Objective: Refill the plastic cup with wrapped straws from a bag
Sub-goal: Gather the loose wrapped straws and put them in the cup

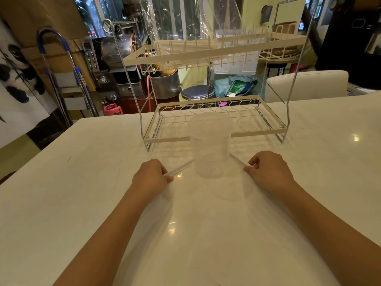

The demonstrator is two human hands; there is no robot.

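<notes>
A: Status, left to right?

B: The left hand pinched one thin, clear-wrapped straw on the glossy white table. The translucent plastic cup stood upright between the hands. The right hand pinched another wrapped straw.

A: Handling?

B: Probably light, slick and bendable; grip mid-length.

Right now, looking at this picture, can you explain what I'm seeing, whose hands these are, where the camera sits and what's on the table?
No machine here: a person wears a camera on the head, looking down at their own two bare hands. On the white table stands a clear plastic cup, just in front of a two-tier wire rack. The left hand pinches one wrapped straw; the right hand pinches another straw, one on either side of the cup. The cup looks empty so far.
</notes>
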